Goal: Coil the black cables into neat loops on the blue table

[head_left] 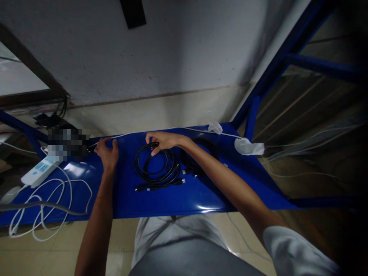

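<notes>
A coil of black cable (156,168) lies in the middle of a blue metal shelf (172,199), its plug ends pointing toward me. My right hand (161,140) pinches the far side of this coil between thumb and fingers. A second black coil (198,163) lies just right of it, partly hidden under my right forearm. My left hand (107,153) rests on the shelf to the left of the coil, fingers curled around a thin black lead that runs toward the back left corner.
A white power strip (40,171) and loops of white cable (48,207) lie at the shelf's left end. A white cable with taped lumps (248,146) runs along the back edge. Blue frame posts (253,115) rise at the right. A wall stands behind.
</notes>
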Demonstrator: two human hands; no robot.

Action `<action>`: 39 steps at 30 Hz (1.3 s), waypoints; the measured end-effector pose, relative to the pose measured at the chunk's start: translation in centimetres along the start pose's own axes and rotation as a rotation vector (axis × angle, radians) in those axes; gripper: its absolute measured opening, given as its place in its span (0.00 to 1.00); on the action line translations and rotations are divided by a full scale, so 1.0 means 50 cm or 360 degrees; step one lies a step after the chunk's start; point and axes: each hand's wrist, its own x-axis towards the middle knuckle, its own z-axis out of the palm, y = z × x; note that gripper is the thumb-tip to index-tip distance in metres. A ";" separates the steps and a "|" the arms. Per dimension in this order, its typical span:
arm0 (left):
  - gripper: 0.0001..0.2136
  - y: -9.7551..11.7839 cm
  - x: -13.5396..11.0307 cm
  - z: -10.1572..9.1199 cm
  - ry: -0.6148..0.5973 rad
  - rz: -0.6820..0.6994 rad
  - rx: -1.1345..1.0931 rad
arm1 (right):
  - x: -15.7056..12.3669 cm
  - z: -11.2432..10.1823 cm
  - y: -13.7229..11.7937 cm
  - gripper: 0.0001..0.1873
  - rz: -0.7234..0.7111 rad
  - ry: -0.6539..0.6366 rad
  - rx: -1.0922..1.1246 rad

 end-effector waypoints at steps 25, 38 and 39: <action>0.22 0.207 -0.077 0.001 -0.0738 0.0238 -0.0788 | 0.011 0.011 0.028 0.09 -0.0088 0.0044 0.0164; 0.15 0.193 -0.084 0.024 -0.0902 0.0412 -0.0679 | 0.020 0.023 0.098 0.08 -0.0102 -0.0001 0.0186; 0.14 0.195 -0.086 0.025 -0.0886 0.0458 -0.0646 | 0.021 0.024 0.103 0.07 -0.0104 -0.0003 0.0183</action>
